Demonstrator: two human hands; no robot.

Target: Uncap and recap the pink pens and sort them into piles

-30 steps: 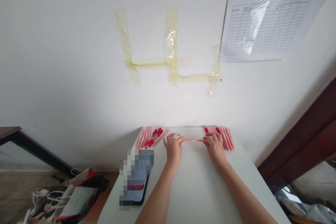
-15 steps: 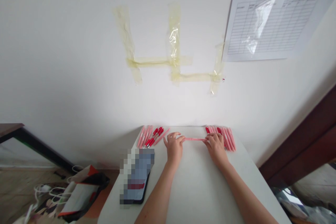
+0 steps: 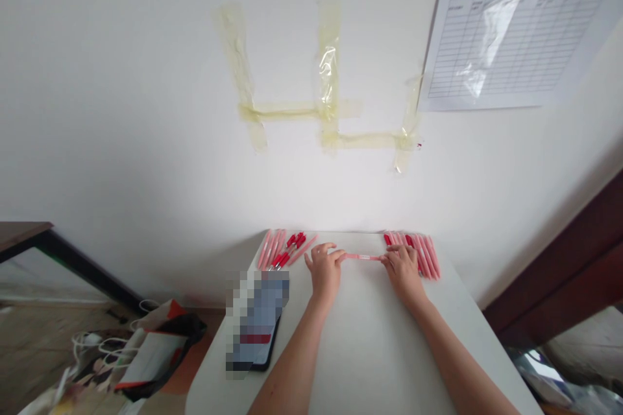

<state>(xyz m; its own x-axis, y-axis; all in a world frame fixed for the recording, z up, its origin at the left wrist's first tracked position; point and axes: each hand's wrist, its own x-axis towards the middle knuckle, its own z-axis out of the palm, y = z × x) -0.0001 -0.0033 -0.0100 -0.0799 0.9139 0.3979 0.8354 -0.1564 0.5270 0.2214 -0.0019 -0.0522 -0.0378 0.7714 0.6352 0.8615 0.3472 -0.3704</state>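
A slim pink pen lies crosswise between my two hands, with a small white label showing on its middle. My left hand pinches its left end between thumb and finger, the other fingers arched. At the opposite end, my right hand pinches the pen in its fingertips. To the left is a group of pink pens alongside some red pens. Another row of pink pens, with a little red among them, lies beside my right hand and is partly hidden by it.
A phone, its screen pixelated, lies on the white table by my left forearm. Behind the table rises a white wall with yellowed tape and a printed sheet. Bags sit on the floor at left.
The pen seems to have turned between my fingers: its white label now faces up, where it showed mostly plain pink before. Both hands keep their hold, and the view has shifted slightly.
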